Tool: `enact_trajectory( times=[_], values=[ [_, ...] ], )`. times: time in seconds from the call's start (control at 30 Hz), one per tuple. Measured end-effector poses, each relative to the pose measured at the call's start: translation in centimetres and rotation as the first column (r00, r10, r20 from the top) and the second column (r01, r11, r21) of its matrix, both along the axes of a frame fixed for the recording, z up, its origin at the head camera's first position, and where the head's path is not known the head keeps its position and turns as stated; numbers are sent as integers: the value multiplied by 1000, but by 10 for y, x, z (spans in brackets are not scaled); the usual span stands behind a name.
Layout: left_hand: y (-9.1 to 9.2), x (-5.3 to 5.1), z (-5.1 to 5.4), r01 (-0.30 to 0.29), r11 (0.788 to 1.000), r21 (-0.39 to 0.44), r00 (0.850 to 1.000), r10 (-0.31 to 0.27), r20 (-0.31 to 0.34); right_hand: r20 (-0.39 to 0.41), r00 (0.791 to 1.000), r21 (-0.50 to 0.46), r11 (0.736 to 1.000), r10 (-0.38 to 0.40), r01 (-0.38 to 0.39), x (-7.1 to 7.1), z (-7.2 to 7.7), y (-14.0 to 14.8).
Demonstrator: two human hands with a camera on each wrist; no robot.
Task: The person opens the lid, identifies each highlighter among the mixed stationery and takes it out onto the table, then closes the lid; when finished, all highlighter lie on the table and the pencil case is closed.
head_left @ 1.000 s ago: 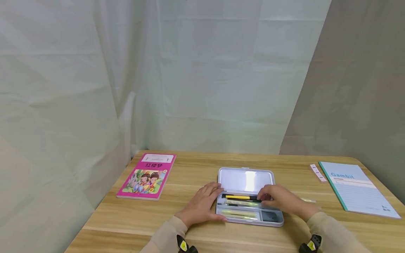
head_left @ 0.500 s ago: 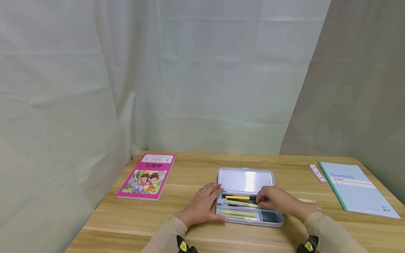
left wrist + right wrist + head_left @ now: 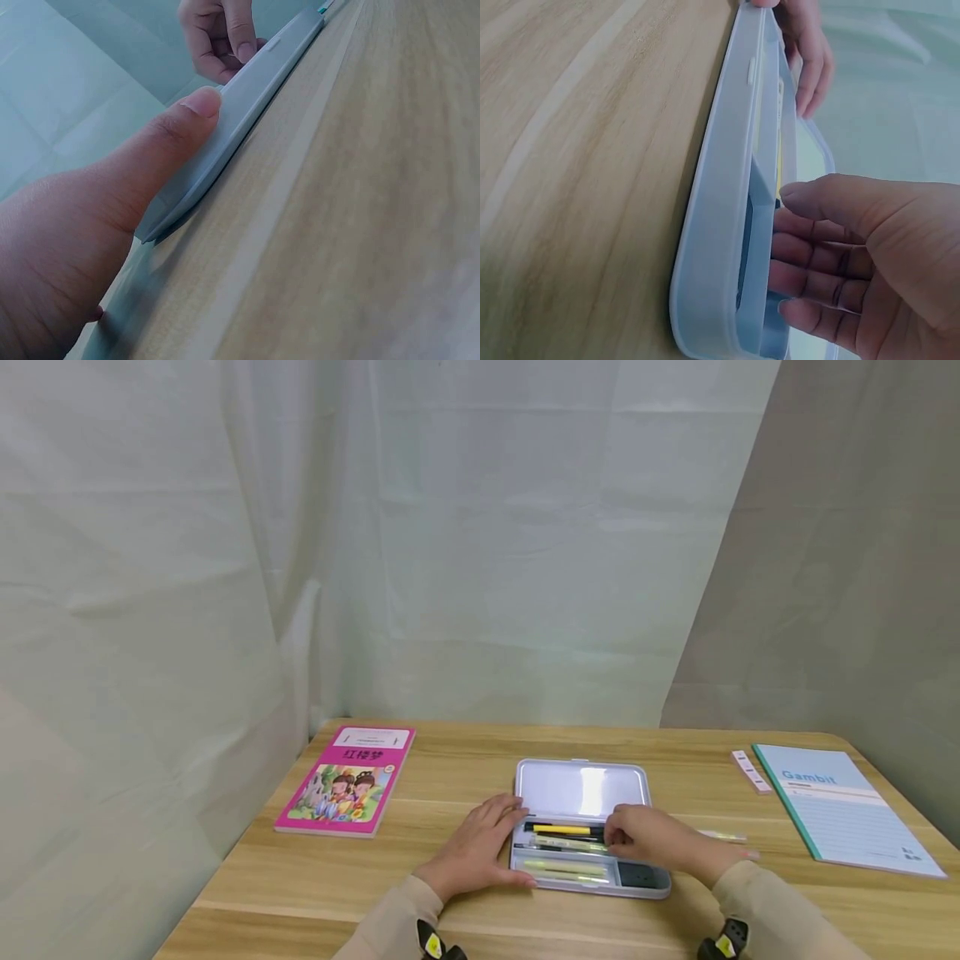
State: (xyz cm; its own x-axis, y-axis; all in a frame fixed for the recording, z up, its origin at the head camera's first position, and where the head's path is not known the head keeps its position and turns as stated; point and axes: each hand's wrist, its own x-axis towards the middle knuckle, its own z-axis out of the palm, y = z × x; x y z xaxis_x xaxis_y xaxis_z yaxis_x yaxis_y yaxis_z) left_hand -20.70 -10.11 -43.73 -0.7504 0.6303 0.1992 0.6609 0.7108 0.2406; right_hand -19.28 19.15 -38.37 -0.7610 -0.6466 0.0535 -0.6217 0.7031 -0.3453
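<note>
A white pencil case [image 3: 570,887] lies on the table with its lid [image 3: 555,787] raised at the back. Its long compartments hold a yellow-and-black pen [image 3: 562,830] and several pale yellow pens [image 3: 566,867]. My left hand [image 3: 476,852] holds the case's left end, thumb [image 3: 184,124] on the front wall and fingers at the hinge side. My right hand [image 3: 648,837] reaches into the rear compartment with curled fingers [image 3: 810,255]. Its thumb is at the black end of the yellow-and-black pen; whether it pinches that pen is hidden.
A dark block [image 3: 637,875] fills the front right compartment. Right of the case lies a clear, slim stick [image 3: 723,836], partly behind my right arm. A pink book [image 3: 348,782] lies at left, a notebook [image 3: 847,810] at right, beside a small pale pink strip [image 3: 751,772].
My right hand has shifted slightly left along the rear compartment, uncovering more of the clear stick behind it. My left hand and the case keep their place.
</note>
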Motion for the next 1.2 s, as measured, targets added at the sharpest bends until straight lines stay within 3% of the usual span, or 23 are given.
enact_trajectory(
  times=[0.9,1.2],
  values=[
    [1,1,1,-5,1000,-14,1000,5,-3,85,996,20,999,-41,39,-4,0,0],
    [1,0,1,-9,1000,-15,1000,9,8,76,997,8,1000,-9,9,-7,-6,2]
  ],
)
